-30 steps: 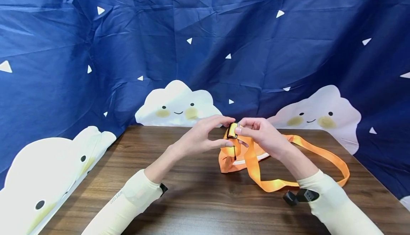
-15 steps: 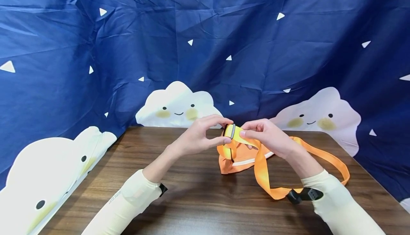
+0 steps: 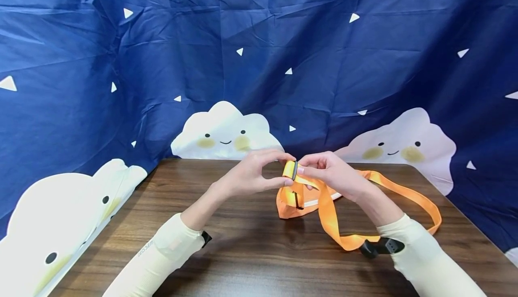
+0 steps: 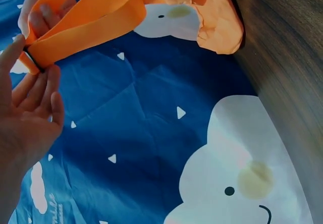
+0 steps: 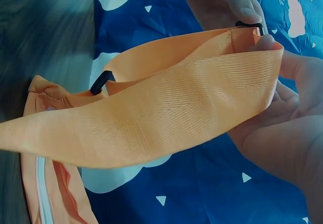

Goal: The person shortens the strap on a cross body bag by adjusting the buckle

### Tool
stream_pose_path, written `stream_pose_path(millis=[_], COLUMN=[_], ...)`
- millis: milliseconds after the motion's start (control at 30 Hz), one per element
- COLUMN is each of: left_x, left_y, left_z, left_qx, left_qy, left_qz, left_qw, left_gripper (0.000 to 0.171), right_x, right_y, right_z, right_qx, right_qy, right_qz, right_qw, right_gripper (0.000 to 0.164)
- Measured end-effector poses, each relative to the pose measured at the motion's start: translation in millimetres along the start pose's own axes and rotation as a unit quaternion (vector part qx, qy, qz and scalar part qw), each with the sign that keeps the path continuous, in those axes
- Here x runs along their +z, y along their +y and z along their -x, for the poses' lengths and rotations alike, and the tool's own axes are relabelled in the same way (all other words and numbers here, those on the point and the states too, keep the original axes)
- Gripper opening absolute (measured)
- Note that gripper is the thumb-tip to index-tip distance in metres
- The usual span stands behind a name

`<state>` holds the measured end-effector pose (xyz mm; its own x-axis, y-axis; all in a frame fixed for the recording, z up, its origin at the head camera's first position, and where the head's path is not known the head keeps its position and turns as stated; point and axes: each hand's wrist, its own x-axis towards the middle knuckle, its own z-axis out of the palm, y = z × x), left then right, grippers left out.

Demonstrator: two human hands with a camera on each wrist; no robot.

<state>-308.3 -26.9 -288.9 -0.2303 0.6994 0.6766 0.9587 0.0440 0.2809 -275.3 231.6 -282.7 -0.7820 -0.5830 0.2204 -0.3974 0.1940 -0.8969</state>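
Observation:
Above the table, my left hand (image 3: 252, 173) pinches a black strap slider (image 3: 295, 170) between thumb and fingertips. My right hand (image 3: 333, 173) meets it from the other side, pinching the orange webbing strap (image 3: 329, 216) close to the slider. In the right wrist view the webbing (image 5: 176, 103) bends around my right fingers and crosses in front of the slider (image 5: 251, 25). A second black ring (image 5: 102, 81) joins the strap to an orange fabric bag (image 3: 286, 210) with a white zipper (image 5: 44, 191). The hands partly hide the bag.
The brown wood-grain table (image 3: 251, 252) lies under both arms. A long loop of the strap curves over its right side, passing beneath the right wrist. A dark blue curtain (image 3: 259, 63) with white clouds hangs behind the table and along its sides.
My right hand first drew webbing rightward from the slider, then came back close to it. The slider has turned in my left fingers, and the hanging strap has shifted slightly right.

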Motion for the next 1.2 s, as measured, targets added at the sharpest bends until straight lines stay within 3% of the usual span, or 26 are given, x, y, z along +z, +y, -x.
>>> stream_pose_path(millis=[400,567,933,1200], left_x=[-5.7,-4.6,-0.5,-6.8], left_y=[2.1,1.9,1.1,2.6], left_z=[2.1,2.9,-1.8,0.0], left_qx=[-0.041,-0.047,-0.007,-0.032], left_qy=[0.025,0.023,0.012,0.016], left_qz=[0.000,0.001,0.003,-0.009], left_qw=[0.9988,0.9986,0.9999,0.9993], left_gripper=[0.047,0.047,0.044,0.046], right_x=[-16.7,-14.0,-2.1,-14.1], right_y=[5.9,6.3,0.3,6.5], right_z=[3.4,1.7,-0.8,1.8], right_qx=[0.008,0.001,0.006,0.013], right_qy=[0.020,0.023,0.024,0.022], right_qz=[-0.072,-0.073,-0.073,-0.083], right_qw=[0.997,0.997,0.997,0.996], right_gripper=[0.022,0.021,0.022,0.023])
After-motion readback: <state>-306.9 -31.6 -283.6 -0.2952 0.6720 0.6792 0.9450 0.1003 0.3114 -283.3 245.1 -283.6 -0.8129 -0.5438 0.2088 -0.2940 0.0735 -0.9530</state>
